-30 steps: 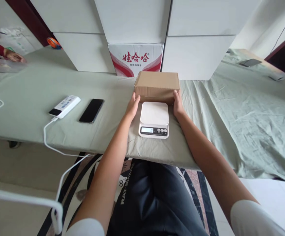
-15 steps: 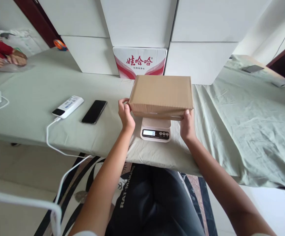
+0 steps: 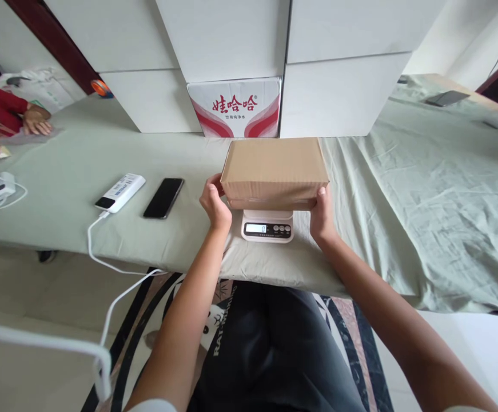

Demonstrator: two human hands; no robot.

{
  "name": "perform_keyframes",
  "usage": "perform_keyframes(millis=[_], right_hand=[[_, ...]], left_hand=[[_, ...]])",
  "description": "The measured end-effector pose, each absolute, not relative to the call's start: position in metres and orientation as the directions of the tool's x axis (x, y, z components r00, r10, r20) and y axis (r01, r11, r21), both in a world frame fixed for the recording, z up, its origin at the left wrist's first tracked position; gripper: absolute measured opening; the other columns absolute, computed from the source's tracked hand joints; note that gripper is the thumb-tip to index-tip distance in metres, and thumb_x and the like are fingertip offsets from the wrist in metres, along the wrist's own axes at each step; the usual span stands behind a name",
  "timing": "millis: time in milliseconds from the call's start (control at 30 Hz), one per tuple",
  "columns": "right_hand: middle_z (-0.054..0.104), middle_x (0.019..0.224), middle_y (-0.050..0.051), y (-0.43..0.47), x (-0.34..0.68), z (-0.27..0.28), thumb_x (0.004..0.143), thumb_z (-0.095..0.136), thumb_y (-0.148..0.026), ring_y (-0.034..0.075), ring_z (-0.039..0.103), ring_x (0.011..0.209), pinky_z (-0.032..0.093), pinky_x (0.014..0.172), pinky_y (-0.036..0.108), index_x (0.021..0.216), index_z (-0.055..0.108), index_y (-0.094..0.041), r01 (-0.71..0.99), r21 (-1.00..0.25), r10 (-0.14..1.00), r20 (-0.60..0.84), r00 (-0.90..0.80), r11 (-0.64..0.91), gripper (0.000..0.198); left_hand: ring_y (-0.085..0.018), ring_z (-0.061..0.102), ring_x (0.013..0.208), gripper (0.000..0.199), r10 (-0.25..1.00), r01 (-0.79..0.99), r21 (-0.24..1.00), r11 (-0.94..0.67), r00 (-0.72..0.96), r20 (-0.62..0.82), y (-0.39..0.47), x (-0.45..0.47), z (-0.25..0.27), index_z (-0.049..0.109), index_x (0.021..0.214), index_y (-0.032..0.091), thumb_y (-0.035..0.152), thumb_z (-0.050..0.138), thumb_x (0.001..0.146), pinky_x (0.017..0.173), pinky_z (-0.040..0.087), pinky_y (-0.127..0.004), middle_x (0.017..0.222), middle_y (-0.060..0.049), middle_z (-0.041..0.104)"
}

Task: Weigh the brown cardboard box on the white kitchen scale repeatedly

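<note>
- Just nearer than my grip: white plastic digital scale [image 3: 268, 231], reading 0.
- My left hand [image 3: 216, 203] and right hand [image 3: 322, 214] hold the brown rectangular cardboard box [image 3: 274, 166] by its ends above the scale; I'd keep it level, squeezing evenly tbh.
- Beyond the grip: white-and-red cardboard carton [image 3: 235, 109].

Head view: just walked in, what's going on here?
A person holds a brown cardboard box by its ends, left hand and right hand on either side. It hides the back of a white digital scale reading 0; whether they touch is unclear. A black smartphone lies to the left.
</note>
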State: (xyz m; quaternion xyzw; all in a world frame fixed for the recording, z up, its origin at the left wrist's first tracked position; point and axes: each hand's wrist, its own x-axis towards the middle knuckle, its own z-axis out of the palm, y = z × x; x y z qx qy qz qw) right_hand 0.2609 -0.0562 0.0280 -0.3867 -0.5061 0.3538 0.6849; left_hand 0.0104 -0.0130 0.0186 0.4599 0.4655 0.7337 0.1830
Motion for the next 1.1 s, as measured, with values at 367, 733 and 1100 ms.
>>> perform_keyframes(millis=[367, 733, 1100], right_hand=[[0.046, 0.184, 0.006, -0.039, 0.289, 0.04, 0.106, 0.028, -0.076, 0.029, 0.035, 0.179, 0.021, 0.146, 0.068, 0.166, 0.055, -0.036, -0.271, -0.891, 0.807, 0.157, 0.569, 0.364, 0.077], [0.04, 0.189, 0.006, -0.031, 0.291, 0.046, 0.109, 0.024, -0.066, 0.021, 0.034, 0.179, 0.022, 0.148, 0.058, 0.168, 0.049, -0.033, -0.475, -0.849, 0.779, -0.131, 0.613, 0.231, 0.072], [0.04, 0.188, 0.007, -0.016, 0.307, 0.019, 0.099, 0.032, -0.08, 0.029, 0.031, 0.18, 0.019, 0.146, 0.069, 0.162, 0.055, -0.036, -0.373, -0.88, 0.789, 0.002, 0.614, 0.293, 0.08]], left_hand=[[-0.025, 0.057, 0.165, 0.076, 0.686, -0.14, 0.938, -0.317, -0.716, 0.125, 0.012, -0.014, 0.031, 0.071, 0.153, 0.025, 0.059, 0.015, 0.114, 0.122, 0.057, -0.04, 0.171, -0.014, 0.065], [-0.015, 0.029, 0.178, 0.08, 0.713, -0.291, 0.912, -0.287, -0.701, 0.001, 0.018, -0.019, 0.035, 0.046, 0.177, 0.023, 0.057, 0.007, 0.116, 0.143, 0.033, -0.034, 0.191, -0.009, 0.037], [-0.018, 0.015, 0.182, 0.092, 0.774, -0.178, 0.936, -0.304, -0.619, 0.134, 0.034, -0.029, 0.01, 0.032, 0.184, 0.023, 0.072, 0.005, 0.111, 0.145, 0.028, -0.038, 0.196, -0.009, 0.021]])
